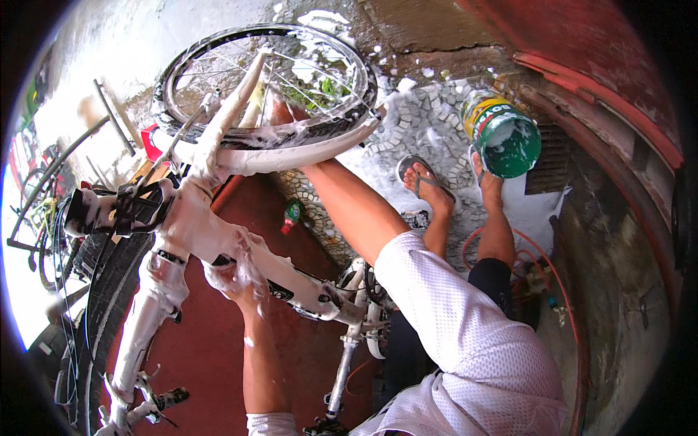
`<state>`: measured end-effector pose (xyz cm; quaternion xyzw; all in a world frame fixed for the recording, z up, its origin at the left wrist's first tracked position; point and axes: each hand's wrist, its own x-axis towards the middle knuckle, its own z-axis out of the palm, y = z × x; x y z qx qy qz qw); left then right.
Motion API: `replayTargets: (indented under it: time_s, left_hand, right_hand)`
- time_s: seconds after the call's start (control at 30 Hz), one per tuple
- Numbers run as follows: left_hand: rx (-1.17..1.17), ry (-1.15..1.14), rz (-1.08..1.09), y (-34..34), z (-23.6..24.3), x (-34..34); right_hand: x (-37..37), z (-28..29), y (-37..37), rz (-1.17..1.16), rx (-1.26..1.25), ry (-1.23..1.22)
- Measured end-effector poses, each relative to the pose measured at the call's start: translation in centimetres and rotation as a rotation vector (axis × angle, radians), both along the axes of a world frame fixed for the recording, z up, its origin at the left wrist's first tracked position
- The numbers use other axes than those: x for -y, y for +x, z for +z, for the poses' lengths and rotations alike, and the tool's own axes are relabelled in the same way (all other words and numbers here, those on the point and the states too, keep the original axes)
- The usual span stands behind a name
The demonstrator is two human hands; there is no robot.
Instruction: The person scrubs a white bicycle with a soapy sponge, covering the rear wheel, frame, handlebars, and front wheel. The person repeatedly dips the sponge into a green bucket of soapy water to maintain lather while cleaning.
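A white bicycle frame (247,254) coated in soap suds slants across the left half of the view. My left hand (238,275), thick with foam, is wrapped against its wide tube from below; suds cover much of the fingers. My right arm, in a white mesh sleeve, reaches up past the foamy fork (291,156). Behind the front wheel (363,80), my right hand (280,112) shows only in part between the spokes and fork leg. Its fingers are hidden, and something yellowish lies beside it, too unclear to name.
A green and yellow bucket (527,149) with suds inside lies tilted by my sandalled feet (429,185). A small green bottle with a red cap (292,213) rests on the floor. An orange hose (560,280) curves at right, near a drain grate (549,161). More bicycles (54,240) stand at left.
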<state>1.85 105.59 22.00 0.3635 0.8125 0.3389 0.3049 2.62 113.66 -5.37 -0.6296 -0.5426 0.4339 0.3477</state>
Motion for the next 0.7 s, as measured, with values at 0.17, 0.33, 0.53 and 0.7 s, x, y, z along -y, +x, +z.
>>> replayTargets:
  time_s: [0.17,0.33,0.53,0.7]
  left_hand:
    - [-0.017,-0.001,0.003,-1.6,0.2,1.7]
    - [-0.045,-0.024,-0.030,0.1,0.5,0.1]
    - [-0.007,0.026,-0.049,-0.4,0.4,0.7]
    - [-0.050,-0.026,0.019,-0.8,0.6,0.8]
  right_hand:
    - [8.2,5.1,5.2,0.480,-0.126,-0.370]
    - [12.7,5.3,21.6,0.755,-0.027,-0.730]
    - [9.5,10.4,42.3,0.430,0.520,-0.525]
    - [9.7,1.8,44.0,0.577,0.856,-0.519]
